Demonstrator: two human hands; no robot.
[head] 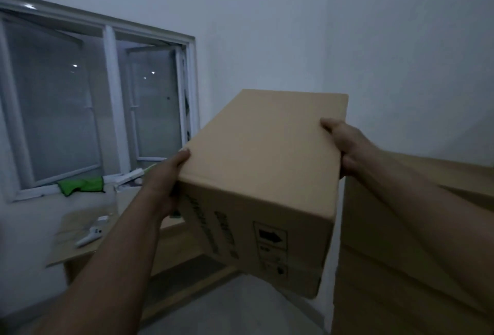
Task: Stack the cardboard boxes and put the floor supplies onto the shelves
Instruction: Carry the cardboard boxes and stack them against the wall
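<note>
Plain tan cardboard box (264, 174) up front, with black lettering and a black-framed arrow mark printed on its near face. On the right, larger cardboard boxes (401, 267) in the same tan. Bright green cloth (81, 185) on the sill, white window frame (115, 99), pale grey wall (267, 27). Small white object (89, 237) on the light-brown bench (64, 251).

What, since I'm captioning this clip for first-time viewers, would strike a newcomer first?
The tilted cardboard box at centre stands out first, gripped at its left edge by the left hand and at its right edge by the right hand. Next come the window on the left wall, with a green cloth on its sill, and the other cardboard boxes at the right.
</note>
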